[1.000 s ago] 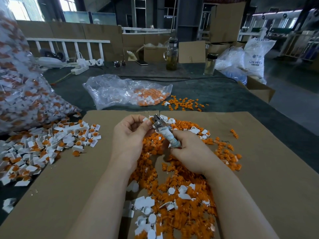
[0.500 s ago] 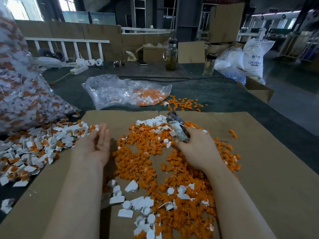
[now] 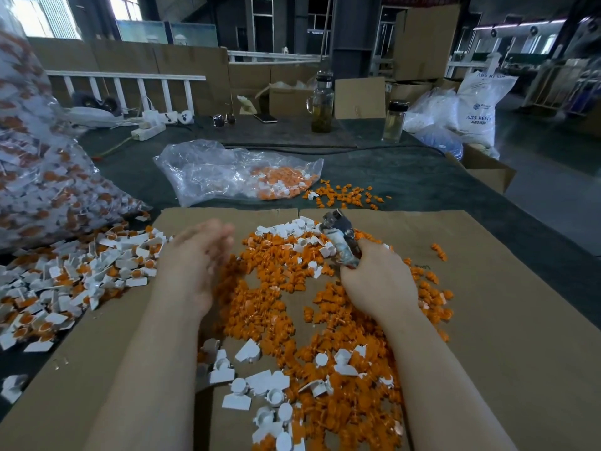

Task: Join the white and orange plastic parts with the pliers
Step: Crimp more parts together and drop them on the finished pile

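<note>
Joined pieces (image 3: pixel 81 281) heaped at nine o'clock, loose orange parts (image 3: pixel 260 304) and white parts (image 3: pixel 260 388) plentiful centrally; right hand (image 3: pixel 377 281) grips pliers (image 3: pixel 341 239), left hand (image 3: pixel 195 255) slack, empty.

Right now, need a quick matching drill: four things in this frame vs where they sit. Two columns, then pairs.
Things:
1. metal pliers with taped handles
2. heap of joined white-and-orange plastic parts
3. crumpled clear plastic bag
4. glass jug of yellowish liquid

Places:
A. far back on the table
B. gripped in the right hand
C. just beyond the brown cardboard sheet
D. left of the left hand

Pairs: 1-B, 2-D, 3-C, 4-A
</note>
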Demonstrator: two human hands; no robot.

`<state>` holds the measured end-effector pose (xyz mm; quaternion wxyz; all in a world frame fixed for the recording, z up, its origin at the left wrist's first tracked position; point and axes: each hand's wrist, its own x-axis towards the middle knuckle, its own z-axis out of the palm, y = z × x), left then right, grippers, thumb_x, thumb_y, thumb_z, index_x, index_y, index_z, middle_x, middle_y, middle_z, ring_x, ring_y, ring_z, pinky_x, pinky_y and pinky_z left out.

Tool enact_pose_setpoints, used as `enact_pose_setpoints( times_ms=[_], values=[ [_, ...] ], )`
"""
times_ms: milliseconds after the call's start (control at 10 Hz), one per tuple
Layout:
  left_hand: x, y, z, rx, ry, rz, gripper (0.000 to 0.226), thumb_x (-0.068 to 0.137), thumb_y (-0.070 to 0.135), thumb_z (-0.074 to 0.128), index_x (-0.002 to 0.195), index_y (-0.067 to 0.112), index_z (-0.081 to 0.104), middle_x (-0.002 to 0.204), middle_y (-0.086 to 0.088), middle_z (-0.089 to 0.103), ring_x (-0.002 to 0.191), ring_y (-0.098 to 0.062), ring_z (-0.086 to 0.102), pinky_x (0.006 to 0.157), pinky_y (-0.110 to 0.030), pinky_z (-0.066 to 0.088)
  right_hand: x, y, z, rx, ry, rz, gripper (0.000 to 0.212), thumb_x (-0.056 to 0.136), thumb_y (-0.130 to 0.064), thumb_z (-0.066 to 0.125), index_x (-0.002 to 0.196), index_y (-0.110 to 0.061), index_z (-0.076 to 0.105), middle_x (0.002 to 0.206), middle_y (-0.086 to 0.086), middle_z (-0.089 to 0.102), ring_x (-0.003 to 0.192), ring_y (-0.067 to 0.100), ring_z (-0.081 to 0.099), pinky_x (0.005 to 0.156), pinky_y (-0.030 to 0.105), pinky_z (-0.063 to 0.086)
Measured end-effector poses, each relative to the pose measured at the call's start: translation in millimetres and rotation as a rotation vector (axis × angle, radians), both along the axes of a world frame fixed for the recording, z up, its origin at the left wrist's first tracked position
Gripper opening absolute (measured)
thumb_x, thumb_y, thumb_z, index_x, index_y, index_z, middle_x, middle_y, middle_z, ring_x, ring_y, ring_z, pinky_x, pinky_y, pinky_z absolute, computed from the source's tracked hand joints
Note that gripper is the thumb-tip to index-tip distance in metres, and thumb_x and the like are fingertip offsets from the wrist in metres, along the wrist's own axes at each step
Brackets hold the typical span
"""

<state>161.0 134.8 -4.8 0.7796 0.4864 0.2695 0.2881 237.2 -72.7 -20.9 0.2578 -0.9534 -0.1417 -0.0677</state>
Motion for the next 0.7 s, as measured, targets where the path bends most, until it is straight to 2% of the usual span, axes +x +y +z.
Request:
enact_pose_setpoints(
  times_ms=[100,200,300,400,500,600,700],
  values=[
    [7,-24,-1,0.516,0.215,-0.176,0.015,0.094,0.021,0.064,0.102,0.032,0.069,0.110,0.014,0.067,0.112,-0.015,0.060,0.100,-0.040,0.047,-2,1,0,-0.023,-0.011,-0.026,0.012,0.088,-0.023,0.055,0.093,-0.021,0.045,0.090,-0.001,0.049,0.074,0.019,0.047,0.062,0.032,0.037],
    [17,-36,-16,1.233,0.412,-0.348,0.028,0.099,0.031,0.056,0.125,0.039,0.059,0.138,0.017,0.052,0.137,-0.012,0.039,0.116,-0.049,0.022,-1,3,-2,-0.120,0.039,-0.021,0.015,0.088,-0.027,0.056,0.099,-0.020,0.050,0.095,0.000,0.050,0.077,0.020,0.054,0.060,0.032,0.045],
    [21,-49,-23,1.536,0.504,-0.463,0.041,0.102,0.033,0.045,0.142,0.040,0.043,0.155,0.018,0.032,0.145,-0.010,0.017,0.118,-0.051,0.004,1,6,-5,-0.134,0.067,0.021,0.012,0.087,-0.030,0.057,0.091,-0.024,0.047,0.089,-0.004,0.047,0.075,0.015,0.052,0.055,0.029,0.042],
    [26,-52,-35,1.634,0.495,-0.503,0.042,0.102,0.033,0.041,0.143,0.041,0.041,0.157,0.018,0.027,0.147,-0.011,0.010,0.117,-0.054,-0.001,5,6,-9,-0.084,0.098,0.070,0.008,0.087,-0.029,0.055,0.083,-0.025,0.049,0.081,-0.006,0.049,0.069,0.013,0.051,0.052,0.028,0.037],
    [25,-53,-37,1.665,0.508,-0.493,0.040,0.099,0.040,0.046,0.139,0.038,0.044,0.153,0.014,0.035,0.146,-0.015,0.016,0.117,-0.054,0.000,6,7,-9,-0.064,0.134,0.128,0.009,0.086,-0.029,0.056,0.092,-0.023,0.056,0.084,-0.003,0.057,0.074,0.015,0.055,0.056,0.029,0.040],
    [23,-52,-36,1.665,0.557,-0.423,0.041,0.094,0.048,0.055,0.132,0.033,0.049,0.142,0.009,0.045,0.139,-0.019,0.028,0.115,-0.050,0.008,7,7,-9,-0.034,0.125,0.154,0.007,0.085,-0.028,0.056,0.088,-0.022,0.056,0.081,-0.002,0.058,0.072,0.015,0.055,0.054,0.028,0.038],
    [22,-51,-33,1.625,0.576,-0.400,0.031,0.091,0.049,0.059,0.118,0.033,0.057,0.134,0.007,0.047,0.134,-0.020,0.031,0.112,-0.045,0.013,8,5,-8,-0.005,0.111,0.121,0.006,0.085,-0.028,0.056,0.086,-0.021,0.055,0.081,-0.002,0.058,0.072,0.015,0.055,0.054,0.029,0.037]
  ],
)
